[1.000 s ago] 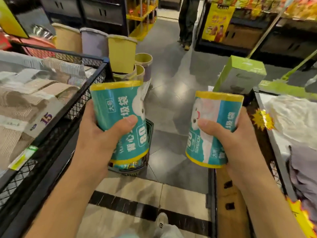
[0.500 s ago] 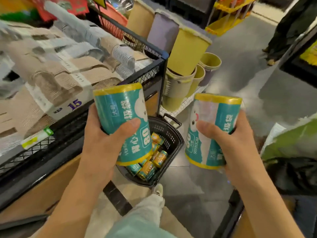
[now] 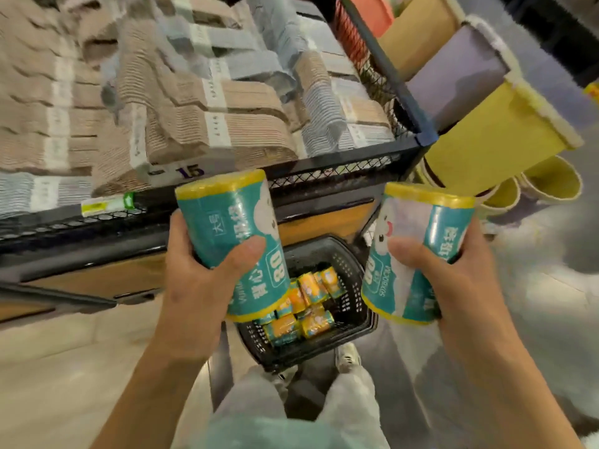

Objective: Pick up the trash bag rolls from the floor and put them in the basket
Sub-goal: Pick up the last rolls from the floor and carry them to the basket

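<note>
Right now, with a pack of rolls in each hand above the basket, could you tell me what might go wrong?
1. The black basket already holds small packs, and both large packs may not sit flat and could roll out.
2. The left hand holds its pack over the basket's edge, so a drop might hit the rim.
3. The right hand's pack hangs beside the basket, over the floor.

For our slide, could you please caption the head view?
Both hands hold teal trash-bag packs above black plastic basket.
</note>
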Action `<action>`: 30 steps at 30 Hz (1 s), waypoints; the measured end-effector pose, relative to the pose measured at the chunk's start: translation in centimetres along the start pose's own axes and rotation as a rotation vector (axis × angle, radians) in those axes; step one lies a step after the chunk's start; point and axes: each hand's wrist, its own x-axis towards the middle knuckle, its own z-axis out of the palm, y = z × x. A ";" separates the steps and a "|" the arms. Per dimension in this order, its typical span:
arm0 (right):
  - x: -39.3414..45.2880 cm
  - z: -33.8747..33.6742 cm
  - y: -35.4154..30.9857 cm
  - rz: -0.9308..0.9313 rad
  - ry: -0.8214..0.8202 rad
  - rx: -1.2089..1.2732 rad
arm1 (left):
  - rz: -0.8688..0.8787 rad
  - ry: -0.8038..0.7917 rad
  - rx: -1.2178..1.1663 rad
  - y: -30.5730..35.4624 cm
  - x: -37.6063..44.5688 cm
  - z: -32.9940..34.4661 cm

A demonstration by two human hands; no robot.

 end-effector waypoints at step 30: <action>26.1 1.1 52.9 0.431 -0.269 -0.518 | -0.482 0.358 0.500 -57.4 12.6 0.4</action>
